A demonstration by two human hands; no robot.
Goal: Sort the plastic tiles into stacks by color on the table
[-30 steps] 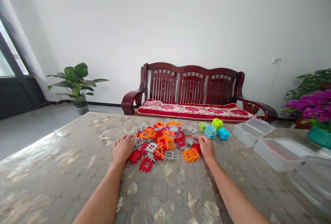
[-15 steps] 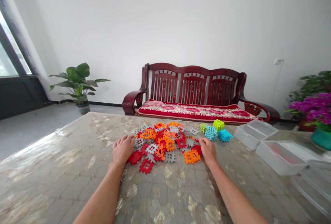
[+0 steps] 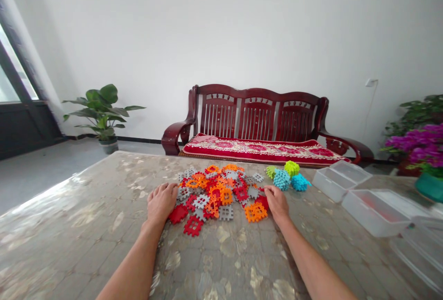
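A pile of flat interlocking building tiles [image 3: 226,196] in red, orange and grey lies between my hands on the table [image 3: 207,263]. My left hand [image 3: 162,202] rests palm down at the pile's left edge, fingers laid out near a solid red tile [image 3: 178,213]. On the right side, my right hand [image 3: 277,202] has its fingers curled together beside another red tile [image 3: 263,201]; whether anything is inside them is hidden. Close to that hand is an orange window tile [image 3: 256,212]. A red window tile [image 3: 193,225] lies at the pile's near left.
Behind my right hand sit blue spiky pieces [image 3: 281,179] and green ones [image 3: 292,168]. Clear plastic boxes [image 3: 375,214] stand at the right, by purple flowers [image 3: 415,143]. Beyond the table are a wooden bench [image 3: 256,111] and a potted plant [image 3: 105,115].
The view has shifted slightly, so the scene sits a little further left. Both hands stay beside the pile with little visible movement.
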